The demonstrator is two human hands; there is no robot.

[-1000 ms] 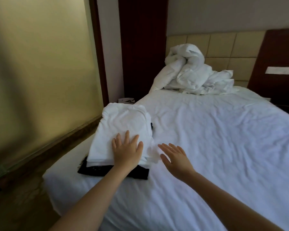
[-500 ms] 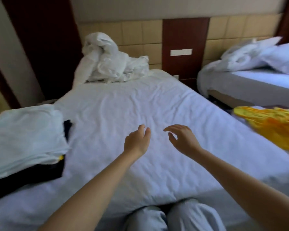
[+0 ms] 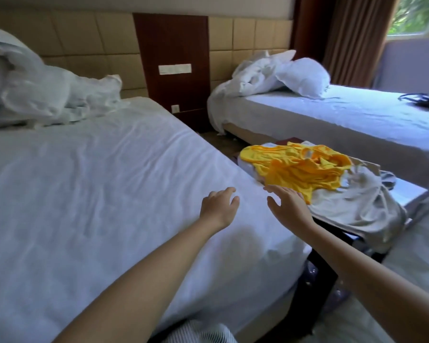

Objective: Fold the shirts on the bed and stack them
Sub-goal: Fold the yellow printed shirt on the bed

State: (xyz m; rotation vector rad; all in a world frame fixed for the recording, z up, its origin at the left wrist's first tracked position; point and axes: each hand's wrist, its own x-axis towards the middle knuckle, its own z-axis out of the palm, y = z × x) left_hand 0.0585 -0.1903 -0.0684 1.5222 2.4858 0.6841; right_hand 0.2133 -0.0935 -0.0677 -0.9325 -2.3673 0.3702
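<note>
the yellow shirt (image 3: 300,169) was found crumpled and not yet folded. it was laid on top of a pale grey garment (image 3: 357,209), and both were carried by a low dark stand (image 3: 317,288). what kind of stand it was could not be told. the shirt was not on the near bed (image 3: 97,194) but just beside its side edge. the shirt's long axis was judged to run across the view, from the near bed's side away to the person's right.

seen from the yellow shirt, the right hand (image 3: 287,206) was the nearer one. it was held at the shirt's near corner, on the side toward the person, with the fingers spread apart and nothing held in them. whether the cloth was touched by it could not be told. the left hand (image 3: 218,209) was seen further from the yellow shirt, on the other side of the right hand and above the sheet of the near bed. its fingers were loosely bent and nothing was held.

the shirt therefore lay ahead and to the right of both hands. a short reach by the right hand was judged to be enough, while the left hand would have to be carried over the bed's edge. a grip at two points along the long axis was judged to be needed, so that the grey garment would not be lifted together with the shirt.

behind the yellow shirt a second bed (image 3: 344,115) with a pillow (image 3: 302,75) was seen, and far to its left a crumpled duvet (image 3: 35,95). no folded stack was seen in this view.
</note>
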